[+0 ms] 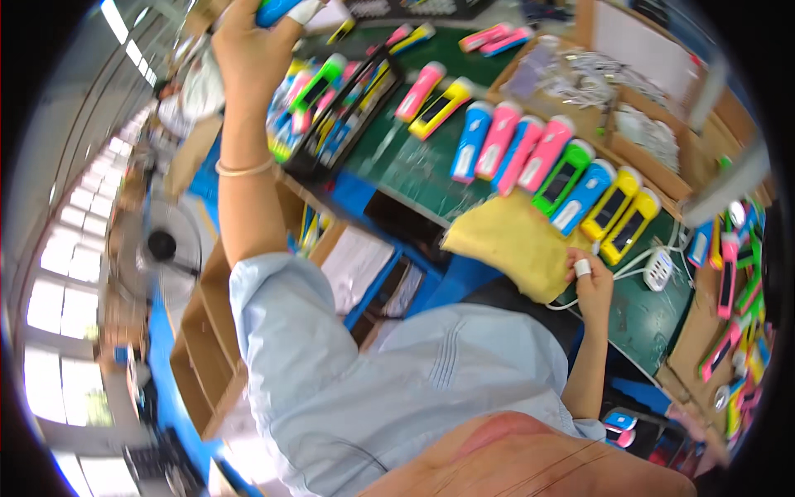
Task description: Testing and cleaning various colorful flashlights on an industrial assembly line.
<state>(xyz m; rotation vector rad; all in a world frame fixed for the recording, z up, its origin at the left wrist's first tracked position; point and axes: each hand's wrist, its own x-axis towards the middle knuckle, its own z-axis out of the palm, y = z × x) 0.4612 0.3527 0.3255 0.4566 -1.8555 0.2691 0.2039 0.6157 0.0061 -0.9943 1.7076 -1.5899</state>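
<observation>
head view: grips a blue object (pixel 275 10) in the left hand (pixel 252 54), with the fingers closed around it at the very top edge; cannot tell its full shape, cut off there. wears a pale band (pixel 243 169) on the wrist below those fingers, and a light blue shirt (pixel 464 356). bends the fingers of the right hand (pixel 595 291) inward against the right edge of a yellow cloth (pixel 509 244), with a white wrap (pixel 582 267) around one finger; cannot tell whether pinching the cloth or only touching it. has that cloth mostly left of the right fingers, at the near edge of a green bench (pixel 397 153).

just above the right fingers, has a yellow torch (pixel 631 225) with a dark panel, then, going up and left from there, a second yellow torch (pixel 611 203), a blue torch (pixel 583 197), a green torch (pixel 563 176), and several pink and blue torches (pixel 499 139) in a slanting row.

below and to the right of the left fingers, has a black tray (pixel 310 172) filled with coloured pieces. right of the right fingers, has a white socket block (pixel 658 271); farther right, a mixed heap of coloured torches (pixel 729 265). well above the right fingers, has tangled white cables (pixel 590 79).
</observation>
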